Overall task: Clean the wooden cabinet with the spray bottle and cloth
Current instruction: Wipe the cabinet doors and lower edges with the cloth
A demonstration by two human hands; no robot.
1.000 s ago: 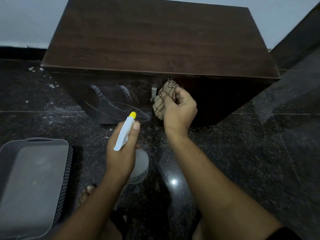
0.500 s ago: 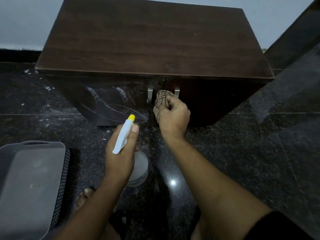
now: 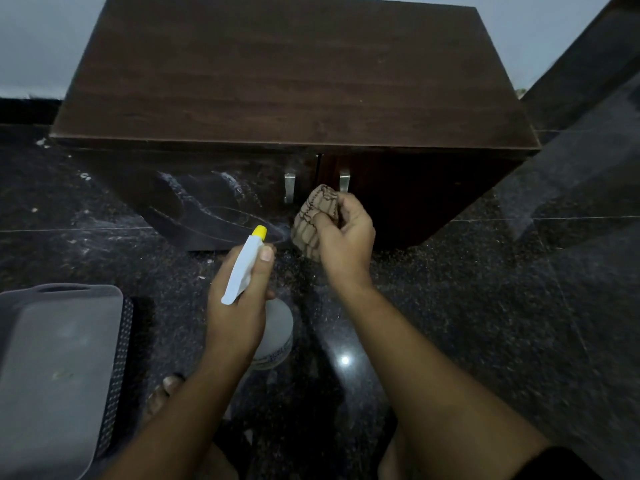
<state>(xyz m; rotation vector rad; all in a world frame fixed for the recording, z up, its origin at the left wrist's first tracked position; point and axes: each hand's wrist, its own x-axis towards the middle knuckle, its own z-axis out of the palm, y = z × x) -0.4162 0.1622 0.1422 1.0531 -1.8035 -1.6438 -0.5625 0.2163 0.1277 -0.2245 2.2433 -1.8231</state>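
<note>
A dark wooden cabinet (image 3: 294, 81) stands on the floor in front of me, with two metal handles (image 3: 289, 187) on its doors. White smears streak its left door (image 3: 214, 206). My left hand (image 3: 239, 303) grips a white spray bottle (image 3: 242, 268) with a yellow nozzle, pointed at the left door. My right hand (image 3: 346, 237) grips a bunched tan patterned cloth (image 3: 317, 216) near the lower middle of the cabinet front, just below the handles. The bottle's clear body shows below my left hand.
A grey plastic basket (image 3: 59, 368) sits on the dark speckled stone floor (image 3: 485, 323) at the lower left. A dark panel (image 3: 588, 64) rises at the right. A white wall lies behind the cabinet. My toes (image 3: 166, 386) show below the bottle.
My right hand with the cloth has moved down the cabinet front from the handles' level to below them, uncovering both handles. My left hand and the bottle have barely moved.
</note>
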